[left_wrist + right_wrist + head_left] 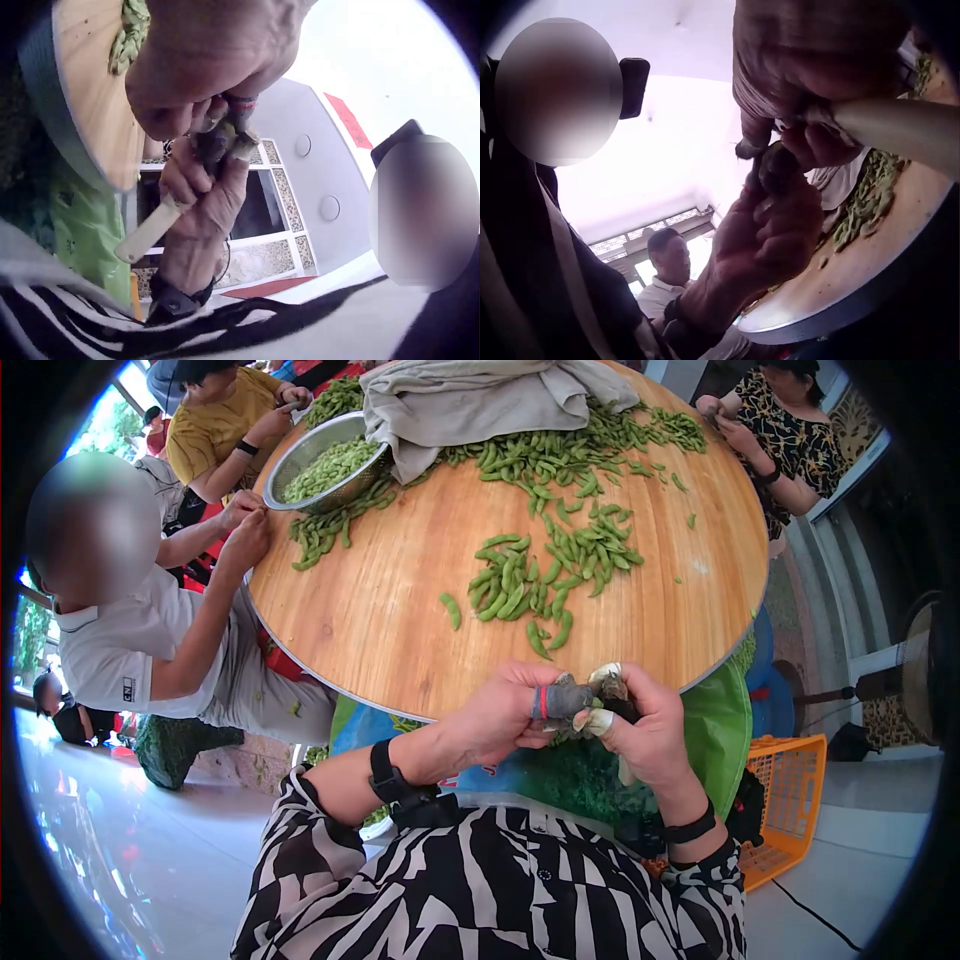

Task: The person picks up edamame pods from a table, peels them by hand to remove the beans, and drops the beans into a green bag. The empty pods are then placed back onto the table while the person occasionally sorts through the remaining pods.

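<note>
Above the table's near edge, my left hand (495, 715) and right hand (648, 725) meet at the fingertips. A grey covering with a red band (541, 702) wraps a left digit; pale coverings (600, 722) wrap right-hand digits. The left fingers pinch a small green pod, mostly hidden between the hands. In the left wrist view my right hand (206, 210) grips a long cream handle (150, 232), whose far end is hidden. The right wrist view shows that handle (900, 127) under my right hand (817, 60), with the left hand (769, 240) against the fingertips.
Green pods (510, 585) lie on the round wooden table (380, 610). A metal colander (285, 472) of shelled beans and a grey cloth (470, 410) are at the back. Several people sit around. Green plastic (722, 725) hangs at the near edge; an orange crate (790, 800) stands right.
</note>
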`<state>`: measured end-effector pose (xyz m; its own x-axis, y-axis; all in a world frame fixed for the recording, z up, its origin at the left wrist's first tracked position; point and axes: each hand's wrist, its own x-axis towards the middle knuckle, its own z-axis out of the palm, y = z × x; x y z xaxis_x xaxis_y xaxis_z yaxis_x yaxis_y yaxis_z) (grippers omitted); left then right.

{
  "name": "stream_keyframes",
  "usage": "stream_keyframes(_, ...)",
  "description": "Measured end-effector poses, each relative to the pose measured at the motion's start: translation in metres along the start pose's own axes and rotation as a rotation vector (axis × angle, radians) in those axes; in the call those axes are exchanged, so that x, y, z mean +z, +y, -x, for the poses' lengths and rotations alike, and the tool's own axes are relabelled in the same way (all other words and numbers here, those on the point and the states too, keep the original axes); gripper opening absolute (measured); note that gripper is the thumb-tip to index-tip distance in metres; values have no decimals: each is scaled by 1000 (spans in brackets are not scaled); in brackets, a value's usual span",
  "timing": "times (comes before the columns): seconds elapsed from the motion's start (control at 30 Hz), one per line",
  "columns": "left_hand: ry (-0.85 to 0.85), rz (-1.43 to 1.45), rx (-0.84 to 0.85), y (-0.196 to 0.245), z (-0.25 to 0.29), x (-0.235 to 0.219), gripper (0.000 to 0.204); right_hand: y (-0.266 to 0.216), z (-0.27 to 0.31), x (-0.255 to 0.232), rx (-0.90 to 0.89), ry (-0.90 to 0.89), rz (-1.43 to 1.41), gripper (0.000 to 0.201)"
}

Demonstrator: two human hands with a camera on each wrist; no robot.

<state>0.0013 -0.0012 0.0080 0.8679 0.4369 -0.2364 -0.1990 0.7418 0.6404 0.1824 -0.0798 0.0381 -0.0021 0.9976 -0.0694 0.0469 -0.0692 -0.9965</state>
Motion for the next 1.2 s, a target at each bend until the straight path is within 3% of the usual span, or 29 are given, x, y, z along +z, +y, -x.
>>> stream_keyframes(0.13, 165, -138, 11, -5, -2, 1, 19, 1, -2, 1, 60, -33, -10, 20)
stream_keyframes(0.2, 228, -372, 35, -4, 2, 6, 21, 4, 0, 1, 102, -48, -8, 19)
stream_keyframes(0.23, 231, -371, 37, -5, 3, 6, 21, 9, 2, 1, 28, -40, 147, 19)
stream_keyframes(0.3, 243, -653, 78, -9, 9, 3, 23, 12, 5, 5, -141, -7, 451, 21)
stream_keyframes(0.4, 216, -862, 114, -14, 18, 0, 24, 14, 5, 12, -179, -17, 522, 20)
stream_keyframes(0.53, 239, -857, 66, 3, 55, -5, 23, 24, 8, 9, -170, -63, 542, 20)
stream_keyframes(0.57, 292, -731, -2, 16, 66, -6, 21, 25, 8, 7, -44, -101, 478, 18)
stream_keyframes(0.67, 419, -580, -40, 30, 88, -16, 18, 29, 8, 0, -16, -194, 392, 16)
stream_keyframes(0.7, 469, -568, -15, 34, 95, -20, 17, 32, 5, -4, -153, -256, 474, 15)
stream_keyframes(0.73, 481, -573, -12, 37, 103, -25, 17, 31, 6, -3, -162, -264, 466, 15)
stream_keyframes(0.8, 490, -1182, 129, 41, 125, -35, 16, 21, 13, -3, 216, -298, 99, 18)
stream_keyframes(0.87, 495, -1937, 97, 48, 155, -51, 17, 22, 13, -12, 251, -244, 31, 20)
stream_keyframes(0.9, 473, -1934, 93, 52, 165, -52, 17, 23, 14, -20, 283, -191, -32, 23)
stream_keyframes(0.97, 556, -2262, -236, 63, 176, -47, 16, 39, 13, -30, 248, -131, -127, 28)
stream_keyframes(1.0, 546, -2268, -233, 67, 169, -48, 16, 41, 13, -30, 241, -88, -189, 31)
stream_keyframes(1.1, 710, -1819, 116, 74, 124, -55, 15, 38, 13, -26, 256, -55, -376, 36)
stream_keyframes(1.2, 775, -1834, 301, 75, 65, -61, 16, 35, 14, -18, 275, -50, -375, 40)
